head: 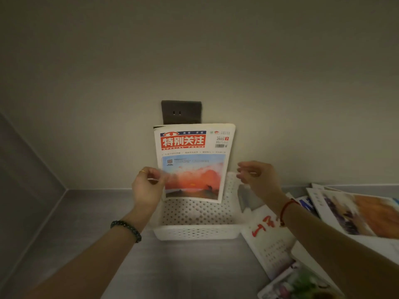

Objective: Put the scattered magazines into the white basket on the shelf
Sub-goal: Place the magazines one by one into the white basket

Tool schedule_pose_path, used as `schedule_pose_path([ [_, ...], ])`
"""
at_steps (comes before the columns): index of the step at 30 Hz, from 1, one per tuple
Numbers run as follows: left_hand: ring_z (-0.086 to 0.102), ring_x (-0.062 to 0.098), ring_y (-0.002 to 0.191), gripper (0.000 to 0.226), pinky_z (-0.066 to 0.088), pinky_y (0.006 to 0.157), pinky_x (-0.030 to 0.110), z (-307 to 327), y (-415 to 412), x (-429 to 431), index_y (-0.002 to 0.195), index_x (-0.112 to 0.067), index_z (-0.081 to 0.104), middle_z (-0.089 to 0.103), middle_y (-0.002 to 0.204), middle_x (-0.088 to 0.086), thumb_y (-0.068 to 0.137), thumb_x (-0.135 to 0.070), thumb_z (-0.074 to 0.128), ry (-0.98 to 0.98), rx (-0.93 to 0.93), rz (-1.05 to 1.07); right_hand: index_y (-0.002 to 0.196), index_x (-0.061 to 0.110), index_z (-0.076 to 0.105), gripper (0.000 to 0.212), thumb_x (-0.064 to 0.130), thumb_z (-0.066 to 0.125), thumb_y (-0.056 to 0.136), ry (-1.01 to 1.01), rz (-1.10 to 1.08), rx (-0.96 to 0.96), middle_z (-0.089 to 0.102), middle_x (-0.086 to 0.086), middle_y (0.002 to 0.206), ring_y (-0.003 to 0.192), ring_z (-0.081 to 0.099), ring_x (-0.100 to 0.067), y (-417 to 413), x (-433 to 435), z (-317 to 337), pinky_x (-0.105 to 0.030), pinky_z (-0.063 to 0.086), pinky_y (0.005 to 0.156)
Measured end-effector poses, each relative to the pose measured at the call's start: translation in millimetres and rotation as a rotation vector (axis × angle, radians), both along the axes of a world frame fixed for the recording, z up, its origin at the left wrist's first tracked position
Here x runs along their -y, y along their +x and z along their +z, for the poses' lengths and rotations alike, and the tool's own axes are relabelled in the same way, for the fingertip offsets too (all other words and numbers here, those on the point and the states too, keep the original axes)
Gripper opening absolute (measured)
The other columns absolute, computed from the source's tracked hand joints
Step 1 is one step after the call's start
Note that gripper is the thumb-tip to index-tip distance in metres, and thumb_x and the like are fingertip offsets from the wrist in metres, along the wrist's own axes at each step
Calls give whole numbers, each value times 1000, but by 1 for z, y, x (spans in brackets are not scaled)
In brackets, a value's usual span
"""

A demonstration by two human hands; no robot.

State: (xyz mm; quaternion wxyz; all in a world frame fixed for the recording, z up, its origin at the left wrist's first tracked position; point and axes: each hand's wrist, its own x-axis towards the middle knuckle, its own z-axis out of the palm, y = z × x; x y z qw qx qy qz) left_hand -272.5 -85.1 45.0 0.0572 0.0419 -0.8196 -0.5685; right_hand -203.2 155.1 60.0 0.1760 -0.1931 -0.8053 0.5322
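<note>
Your left grip [148,186] pinched the left edge of the magazine [192,165], with the fingers curled onto the cover. Your right grip [258,178] hung just beside the right edge, its fingers loosely curled and blurred, holding nothing. The magazine stood upright inside the white basket [196,231], its top against the wall and covering the lower part of a dark socket [181,112]. The basket sat on the grey shelf [97,223]. More magazines [269,240] lay overlapping right of the basket.
</note>
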Motion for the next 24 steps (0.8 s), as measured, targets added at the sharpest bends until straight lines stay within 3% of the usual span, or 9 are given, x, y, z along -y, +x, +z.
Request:
schedule_pose_path([
  [4, 58, 15, 75, 18, 46, 64, 20, 5, 48, -22, 86, -11, 56, 59, 79, -2, 78, -23, 68, 6, -83, -124, 87, 16, 67, 23, -4, 56, 82, 9, -14, -34, 68, -9, 84, 70, 68, -18, 57, -49, 15, -18, 57, 66],
  [7, 59, 9, 71, 12, 46, 61, 11, 8, 87, -50, 79, -18, 58, 61, 74, -7, 78, -23, 69, 38, -103, -209, 89, 11, 66, 23, -8, 55, 82, 19, -67, -23, 68, -13, 86, 65, 67, -13, 105, -89, 25, -11, 54, 63],
  [10, 57, 4, 70, 9, 43, 57, 0, 4, 123, -83, 78, -22, 59, 61, 74, -8, 78, -20, 68, 83, -70, -301, 92, 16, 65, 20, -1, 58, 82, 105, -110, 64, 68, -8, 85, 73, 67, -17, 151, -123, 30, -7, 51, 55],
  [13, 56, 4, 72, 17, 44, 55, 3, -7, 153, -116, 94, -14, 59, 60, 79, -6, 79, -19, 67, 128, 57, -361, 94, 18, 67, 16, 9, 62, 82, 172, -146, 144, 63, 4, 71, 71, 62, -8, 191, -146, 30, -9, 46, 43],
  [15, 57, 6, 75, 24, 45, 52, 4, -15, 171, -136, 102, -12, 56, 60, 85, -6, 81, -20, 65, 167, 188, -419, 84, 19, 67, 8, 12, 63, 82, 273, -114, 181, 62, 4, 70, 63, 58, -9, 210, -157, 26, -14, 41, 51],
  [18, 59, 12, 87, 30, 46, 54, 6, -26, 198, -162, 110, -14, 54, 59, 101, 0, 83, -24, 62, 184, 316, -505, 89, 11, 65, 11, 7, 64, 79, 337, -52, 255, 66, -8, 87, 77, 61, -22, 233, -174, 13, -28, 49, 70],
  [20, 58, 15, 95, 35, 49, 66, 13, -29, 213, -181, 115, -17, 51, 57, 109, 2, 83, -30, 61, 173, 378, -531, 106, 3, 62, 30, 2, 67, 76, 263, -62, 309, 65, -12, 102, 92, 60, -25, 247, -188, -1, -35, 50, 83],
  [24, 54, 20, 110, 43, 47, 93, 32, -35, 231, -214, 121, -22, 47, 52, 112, -2, 84, -40, 56, 134, 478, -557, 121, 8, 50, 47, 11, 66, 78, 296, -44, 440, 57, -16, 120, 107, 52, -28, 263, -211, -31, -34, 42, 91],
])
